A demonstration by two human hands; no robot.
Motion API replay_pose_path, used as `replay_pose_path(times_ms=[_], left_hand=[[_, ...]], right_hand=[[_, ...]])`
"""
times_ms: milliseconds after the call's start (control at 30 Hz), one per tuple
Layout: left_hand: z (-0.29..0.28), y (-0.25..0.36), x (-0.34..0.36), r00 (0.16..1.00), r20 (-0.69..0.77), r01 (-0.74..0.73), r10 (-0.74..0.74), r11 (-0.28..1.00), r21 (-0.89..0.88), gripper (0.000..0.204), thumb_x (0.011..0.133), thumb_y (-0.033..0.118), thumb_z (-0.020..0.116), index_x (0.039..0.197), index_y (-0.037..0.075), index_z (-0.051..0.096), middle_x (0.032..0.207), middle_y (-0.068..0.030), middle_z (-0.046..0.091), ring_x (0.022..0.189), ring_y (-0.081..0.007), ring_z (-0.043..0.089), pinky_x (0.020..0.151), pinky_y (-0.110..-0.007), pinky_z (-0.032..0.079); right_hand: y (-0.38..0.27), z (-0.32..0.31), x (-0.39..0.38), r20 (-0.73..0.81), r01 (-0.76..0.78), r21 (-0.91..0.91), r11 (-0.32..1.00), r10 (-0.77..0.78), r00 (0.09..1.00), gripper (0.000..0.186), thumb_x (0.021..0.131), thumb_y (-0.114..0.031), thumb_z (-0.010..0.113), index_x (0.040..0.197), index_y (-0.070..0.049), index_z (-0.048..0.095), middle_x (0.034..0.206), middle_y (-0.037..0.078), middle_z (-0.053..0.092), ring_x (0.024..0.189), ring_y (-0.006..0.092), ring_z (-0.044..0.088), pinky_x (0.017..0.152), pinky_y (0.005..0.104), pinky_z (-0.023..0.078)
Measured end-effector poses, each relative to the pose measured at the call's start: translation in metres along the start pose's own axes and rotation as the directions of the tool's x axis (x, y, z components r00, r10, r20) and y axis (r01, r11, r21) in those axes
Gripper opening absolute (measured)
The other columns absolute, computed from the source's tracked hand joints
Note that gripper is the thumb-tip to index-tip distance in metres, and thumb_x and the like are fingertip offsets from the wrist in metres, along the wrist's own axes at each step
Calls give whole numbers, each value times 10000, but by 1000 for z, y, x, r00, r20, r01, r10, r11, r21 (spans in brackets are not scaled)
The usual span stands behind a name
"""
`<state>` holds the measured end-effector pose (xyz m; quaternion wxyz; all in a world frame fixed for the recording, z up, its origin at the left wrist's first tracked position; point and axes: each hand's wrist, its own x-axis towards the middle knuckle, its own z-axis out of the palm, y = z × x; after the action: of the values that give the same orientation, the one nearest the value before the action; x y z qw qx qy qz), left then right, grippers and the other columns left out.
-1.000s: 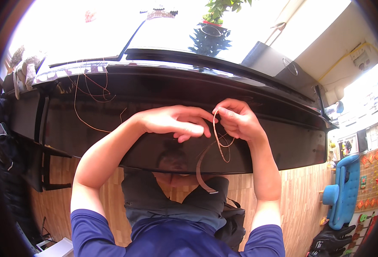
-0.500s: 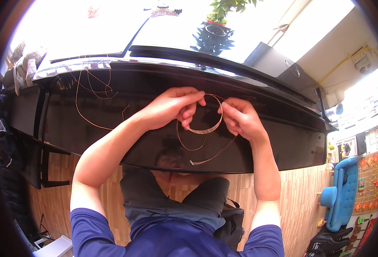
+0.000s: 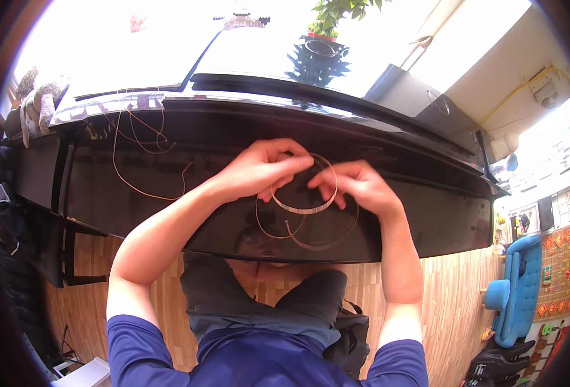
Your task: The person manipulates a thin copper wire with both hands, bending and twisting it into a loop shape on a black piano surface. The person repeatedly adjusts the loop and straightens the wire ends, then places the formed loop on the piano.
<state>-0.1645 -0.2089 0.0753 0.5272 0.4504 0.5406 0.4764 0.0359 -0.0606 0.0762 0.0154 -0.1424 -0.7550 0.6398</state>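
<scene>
A ring of coiled thin copper-coloured wire [image 3: 303,211], its lower part banded by several strands side by side, hangs in front of me. My left hand [image 3: 269,169] pinches it at the upper left, thumb against the fingers. Close against the ring's right side is my right hand [image 3: 361,186], its curled fingers reaching into the loop and smeared by motion. Whether these fingers grip the wire cannot be made out. Below the ring, looser wire loops hang over a glossy black lid-like surface [image 3: 427,219]; one is blurred.
More thin wire [image 3: 136,190] lies in loose loops at the left of the black furniture. A potted plant [image 3: 323,29] stands on its top. To the right are a blue sofa [image 3: 520,290] and a round blue stool [image 3: 496,295] on the wooden floor [image 3: 452,290].
My right hand has shifted left, its fingers now reaching into the ring. The ring has dropped slightly, and the hanging wire end has swung and blurred.
</scene>
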Motion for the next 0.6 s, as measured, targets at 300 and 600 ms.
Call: replay_pose_path(times_ms=[300, 600], left_hand=[[7, -7, 2, 996, -27, -79, 85, 984, 159, 263, 942, 222, 673, 1123, 47, 599, 657, 36, 547, 469, -34, 462, 431, -217, 338], [10, -20, 5, 943, -157, -255, 294, 940, 228, 201, 915, 182, 722, 1054, 61, 641, 620, 78, 469, 573, 4, 383, 506, -207, 277]], right_hand=[[-6, 4, 1, -108, -105, 90, 990, 114, 988, 287, 1019, -297, 568, 1113, -39, 649, 695, -3, 555, 564, 45, 447, 483, 215, 329], [-2, 4, 3, -199, -14, 158, 987, 46, 979, 242, 1015, -284, 569, 1019, -46, 612, 686, -33, 490, 569, 29, 385, 475, 204, 251]])
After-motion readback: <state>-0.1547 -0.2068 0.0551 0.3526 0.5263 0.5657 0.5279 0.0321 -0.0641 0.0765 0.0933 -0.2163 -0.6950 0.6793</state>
